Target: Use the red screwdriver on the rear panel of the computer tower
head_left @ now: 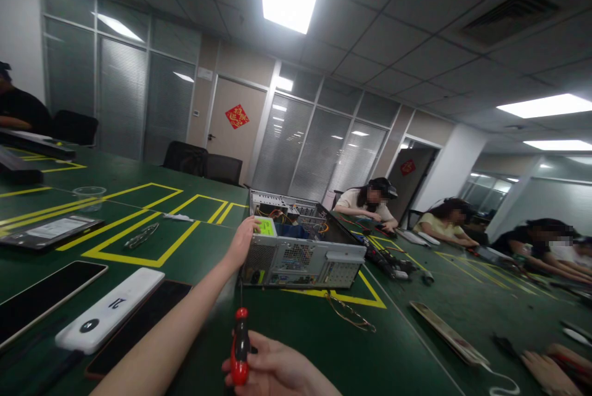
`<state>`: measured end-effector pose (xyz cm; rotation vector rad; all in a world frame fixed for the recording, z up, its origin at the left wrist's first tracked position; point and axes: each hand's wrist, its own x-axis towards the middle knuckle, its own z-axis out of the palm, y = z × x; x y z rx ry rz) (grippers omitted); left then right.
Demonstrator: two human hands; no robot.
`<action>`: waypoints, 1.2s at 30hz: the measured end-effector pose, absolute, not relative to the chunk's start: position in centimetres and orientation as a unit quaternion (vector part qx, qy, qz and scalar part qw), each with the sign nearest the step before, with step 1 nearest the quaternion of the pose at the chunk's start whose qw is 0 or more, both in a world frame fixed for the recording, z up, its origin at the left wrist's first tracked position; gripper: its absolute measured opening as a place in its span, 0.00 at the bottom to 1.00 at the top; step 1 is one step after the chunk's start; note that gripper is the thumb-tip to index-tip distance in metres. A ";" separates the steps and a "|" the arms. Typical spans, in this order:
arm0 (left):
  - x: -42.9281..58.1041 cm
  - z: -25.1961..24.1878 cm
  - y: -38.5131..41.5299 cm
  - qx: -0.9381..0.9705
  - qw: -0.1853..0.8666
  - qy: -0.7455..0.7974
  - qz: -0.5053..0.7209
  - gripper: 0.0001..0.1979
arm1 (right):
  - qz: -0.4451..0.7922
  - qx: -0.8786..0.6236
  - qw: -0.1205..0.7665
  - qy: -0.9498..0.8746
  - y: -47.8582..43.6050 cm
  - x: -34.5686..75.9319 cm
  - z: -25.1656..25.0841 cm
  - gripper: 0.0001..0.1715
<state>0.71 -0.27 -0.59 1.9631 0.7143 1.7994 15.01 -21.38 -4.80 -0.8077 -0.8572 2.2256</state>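
Green tabletop (393, 346) bears a case (300, 263), likely heavy and stiff, best held by its rims, left hand (244, 242) at its corner, grip unclear, right hand (280, 362) clasping a screwdriver (240, 346)

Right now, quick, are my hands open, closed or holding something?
Left hand: fingers on the power supply; whether it grips cannot be told.
Right hand: closed, holding the screwdriver.

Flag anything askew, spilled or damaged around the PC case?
Two mild oddities: the PC case sits skewed over the near yellow tape, not squarely inside it, and thin wires straggle across the table in front, looking stray. No spill or damage visible, though fine detail is too small to tell.
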 end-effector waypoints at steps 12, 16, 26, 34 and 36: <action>0.6 -0.5 -0.4 0.698 0.190 0.258 0.641 0.23 | 0.866 -0.387 0.285 -0.138 -20.5 15.8 -5.8 0.12; 0.7 -0.6 -0.3 0.698 0.192 0.259 0.640 0.23 | 0.865 -0.364 0.281 -0.200 -21.1 15.4 -5.1 0.21; 0.8 -0.6 -0.2 0.694 0.198 0.249 0.646 0.23 | 0.821 -0.401 0.325 -0.244 -21.2 14.6 -6.2 0.18; 0.6 -0.4 -0.5 0.694 0.203 0.252 0.643 0.23 | 0.852 -0.365 0.321 -0.194 -21.3 15.1 -4.7 0.17; 0.6 -0.4 -0.5 0.693 0.204 0.253 0.644 0.23 | 0.859 -0.348 0.306 -0.216 -21.2 14.9 -4.9 0.20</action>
